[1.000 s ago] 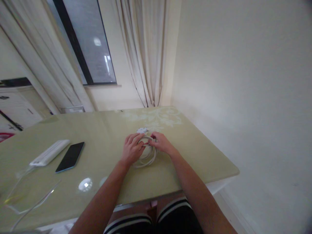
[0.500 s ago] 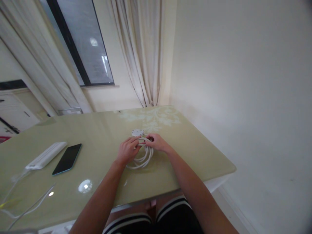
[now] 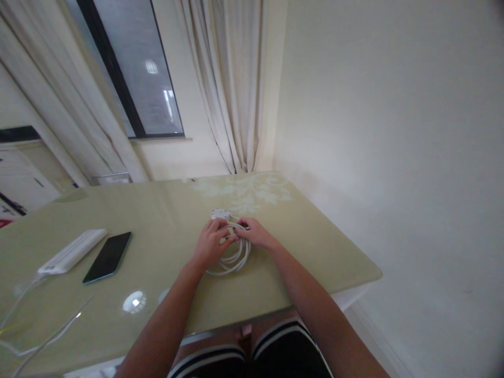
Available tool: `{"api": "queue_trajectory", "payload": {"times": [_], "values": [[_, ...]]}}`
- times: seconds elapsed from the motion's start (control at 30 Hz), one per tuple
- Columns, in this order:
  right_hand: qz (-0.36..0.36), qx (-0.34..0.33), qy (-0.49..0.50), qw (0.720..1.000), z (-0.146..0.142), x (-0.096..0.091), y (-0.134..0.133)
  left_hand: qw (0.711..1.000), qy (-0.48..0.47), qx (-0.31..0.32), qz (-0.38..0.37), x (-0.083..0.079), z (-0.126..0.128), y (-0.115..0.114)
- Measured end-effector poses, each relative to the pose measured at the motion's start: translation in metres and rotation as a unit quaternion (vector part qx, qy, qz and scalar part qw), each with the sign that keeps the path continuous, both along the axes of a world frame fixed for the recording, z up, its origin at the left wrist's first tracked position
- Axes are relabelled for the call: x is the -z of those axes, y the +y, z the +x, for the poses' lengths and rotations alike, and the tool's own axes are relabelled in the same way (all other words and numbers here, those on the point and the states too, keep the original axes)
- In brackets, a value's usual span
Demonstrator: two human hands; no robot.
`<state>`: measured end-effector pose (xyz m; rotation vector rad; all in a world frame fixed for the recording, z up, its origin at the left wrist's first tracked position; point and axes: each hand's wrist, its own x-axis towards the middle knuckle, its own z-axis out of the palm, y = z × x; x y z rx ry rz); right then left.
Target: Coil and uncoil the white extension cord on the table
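Note:
A coiled white cable (image 3: 239, 259) lies on the green tabletop, its loops hanging toward me from between my hands. My left hand (image 3: 211, 241) closes on the coil's upper left side, thumb reaching toward the middle. Opposite it, my right hand (image 3: 252, 232) pinches the upper right of the loops. Just beyond my fingers lies a white power strip (image 3: 221, 213), seen only in part, with a length of cable at its right end. Fingers cover the top of the coil, so I cannot see how the strands run there.
On the left of the table (image 3: 169, 210) lie a black phone (image 3: 108, 257) and a long white power strip (image 3: 73, 252) with a cord. Another thin white cord (image 3: 59, 332) runs along the near left. A wall (image 3: 378, 157) borders the right side.
My left thumb and fingers have moved slightly right across the coil, toward my right hand. The loops have shifted a little to the right. My right hand keeps its pinch.

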<state>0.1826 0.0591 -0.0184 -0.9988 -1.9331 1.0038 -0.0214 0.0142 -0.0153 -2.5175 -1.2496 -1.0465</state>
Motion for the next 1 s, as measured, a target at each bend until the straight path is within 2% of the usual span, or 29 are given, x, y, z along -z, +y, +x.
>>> {"api": "queue_trajectory", "payload": {"times": [0.2, 0.37, 0.5, 0.7, 0.87, 1.0], "values": [[0.052, 0.02, -0.056, 0.997, -0.004, -0.006, -0.006, 0.998, -0.052, -0.029, -0.024, -0.004, 0.007, -0.003], [0.1, 0.032, -0.117, 0.988, -0.008, -0.008, -0.008, 0.999, -0.036, -0.033, -0.019, -0.008, 0.009, -0.004], [0.097, 0.044, -0.175, 0.979, -0.011, -0.007, -0.01, 0.999, -0.019, -0.035, 0.015, -0.009, 0.008, -0.004], [0.096, 0.031, -0.133, 0.986, -0.012, -0.003, -0.01, 0.999, -0.022, -0.009, 0.042, -0.01, 0.007, -0.008], [0.054, 0.006, -0.054, 0.997, -0.009, 0.0, 0.0, 0.991, -0.125, 0.018, 0.041, -0.014, 0.007, -0.016], [0.0, 0.011, -0.016, 1.0, -0.009, 0.007, 0.003, 0.962, -0.273, 0.024, 0.016, -0.018, 0.005, -0.018]]}}
